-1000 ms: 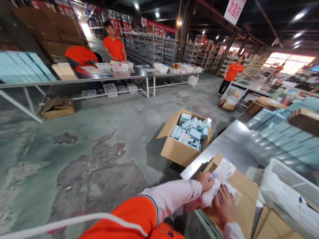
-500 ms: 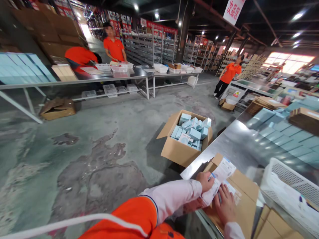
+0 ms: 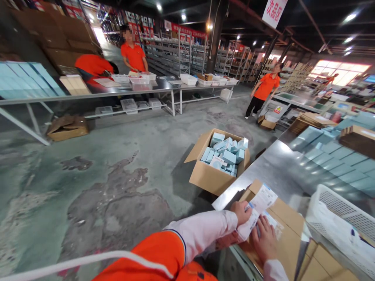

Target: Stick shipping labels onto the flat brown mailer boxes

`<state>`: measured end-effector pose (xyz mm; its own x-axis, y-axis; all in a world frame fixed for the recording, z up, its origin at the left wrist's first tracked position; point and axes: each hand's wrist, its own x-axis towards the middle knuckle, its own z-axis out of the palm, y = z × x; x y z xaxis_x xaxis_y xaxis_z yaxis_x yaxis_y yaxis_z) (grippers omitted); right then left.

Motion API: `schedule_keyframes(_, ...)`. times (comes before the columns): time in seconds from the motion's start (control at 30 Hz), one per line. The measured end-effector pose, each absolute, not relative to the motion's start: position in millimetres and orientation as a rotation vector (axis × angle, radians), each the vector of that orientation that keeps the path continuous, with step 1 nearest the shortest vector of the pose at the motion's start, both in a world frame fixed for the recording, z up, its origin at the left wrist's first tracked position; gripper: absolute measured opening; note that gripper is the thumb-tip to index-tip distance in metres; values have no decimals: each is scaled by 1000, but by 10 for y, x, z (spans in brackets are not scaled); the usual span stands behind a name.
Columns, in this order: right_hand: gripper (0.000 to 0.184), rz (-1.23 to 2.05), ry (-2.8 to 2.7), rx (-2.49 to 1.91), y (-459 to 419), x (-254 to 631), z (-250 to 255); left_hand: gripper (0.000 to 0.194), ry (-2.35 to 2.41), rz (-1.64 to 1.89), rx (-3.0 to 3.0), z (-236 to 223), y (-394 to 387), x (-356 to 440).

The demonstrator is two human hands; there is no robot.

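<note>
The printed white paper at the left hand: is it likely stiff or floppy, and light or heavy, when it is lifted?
Probably floppy: the paper looks thin and seems to bend beside the left hand. Likely light too, since its upper edges show hardly any thickness.

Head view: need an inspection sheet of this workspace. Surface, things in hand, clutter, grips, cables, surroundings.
Surface: shiny metal table.
Job's things: printed labels lying over a cardboard piece.
Clutter: white basket, rows of light-blue boxes; open carton of similar boxes beside the table.
Grips: left grip pinching the labels; right grip spread over labels and cardboard.
Cables: white cord or strap, lower left; cannot tell which.
Surroundings: people in orange tops, shelving, worn floor.
</note>
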<state>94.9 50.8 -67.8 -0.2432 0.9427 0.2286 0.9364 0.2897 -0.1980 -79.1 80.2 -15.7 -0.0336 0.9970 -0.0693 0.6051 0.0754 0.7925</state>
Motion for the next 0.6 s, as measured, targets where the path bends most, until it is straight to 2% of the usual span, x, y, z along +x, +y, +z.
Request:
schedule_keyframes(0.43,61,-26,-2337,-1783,486,921,-618,31,1691,808,1543,-136,801,-788)
schedule_keyframes(0.6,61,-105,-2451,-1944,466,839,-508,28,1661,809,1498,-84,801,-803)
